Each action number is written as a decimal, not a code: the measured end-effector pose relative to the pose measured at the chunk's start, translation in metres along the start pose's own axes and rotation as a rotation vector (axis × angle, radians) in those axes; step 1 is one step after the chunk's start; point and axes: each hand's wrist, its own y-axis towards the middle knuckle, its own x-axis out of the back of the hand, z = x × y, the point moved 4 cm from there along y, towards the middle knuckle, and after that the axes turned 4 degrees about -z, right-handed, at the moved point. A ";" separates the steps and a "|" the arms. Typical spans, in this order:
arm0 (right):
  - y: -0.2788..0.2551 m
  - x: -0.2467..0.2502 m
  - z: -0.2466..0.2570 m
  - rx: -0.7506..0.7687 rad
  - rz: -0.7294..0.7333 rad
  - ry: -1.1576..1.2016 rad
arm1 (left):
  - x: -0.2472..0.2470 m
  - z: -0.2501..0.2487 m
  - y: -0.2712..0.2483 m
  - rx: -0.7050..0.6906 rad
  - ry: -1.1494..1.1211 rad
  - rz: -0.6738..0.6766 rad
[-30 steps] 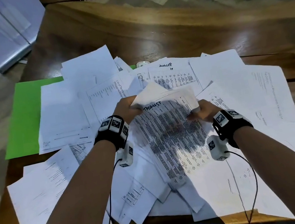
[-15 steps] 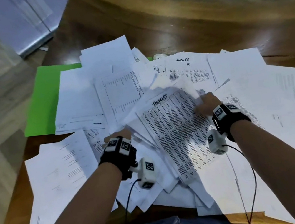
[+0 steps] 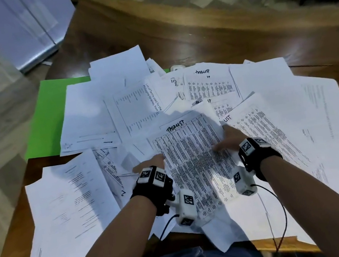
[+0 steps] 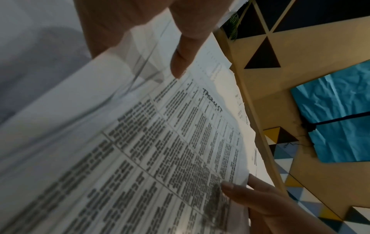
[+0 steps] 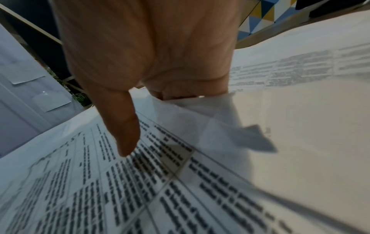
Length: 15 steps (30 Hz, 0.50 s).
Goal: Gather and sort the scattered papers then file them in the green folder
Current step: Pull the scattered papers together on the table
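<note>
Many white printed papers [image 3: 86, 119] lie scattered and overlapping on the wooden table [image 3: 194, 41]. The green folder [image 3: 43, 118] lies flat at the far left, mostly covered by sheets. In front of me a small stack of "Tasklist" sheets [image 3: 193, 158] rests low over the pile. My left hand [image 3: 154, 160] pinches its left edge, thumb [image 4: 180, 63] on top and fingers hidden beneath. My right hand [image 3: 227, 140] pinches the right edge, thumb [image 5: 124, 134] on the printed table, fingers under the sheets.
A small white object [image 3: 175, 68] sits at the far edge of the papers. A grey cabinet [image 3: 20, 32] stands at the far left beyond the table. Sheets overhang the table's near edge [image 3: 273, 247] above my lap.
The Tasklist stack has come down from a raised, tilted hold to lie low over the pile. My left hand slid along its left edge toward me. The right hand stayed on the right edge.
</note>
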 end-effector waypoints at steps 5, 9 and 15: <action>-0.013 -0.018 -0.002 0.051 0.054 0.017 | 0.002 -0.003 -0.007 -0.072 -0.001 0.026; -0.019 -0.025 0.002 0.082 0.007 0.033 | 0.006 -0.011 -0.010 -0.174 -0.019 -0.014; -0.021 0.010 0.008 0.138 -0.206 0.298 | 0.016 -0.050 -0.044 -0.674 -0.021 -0.014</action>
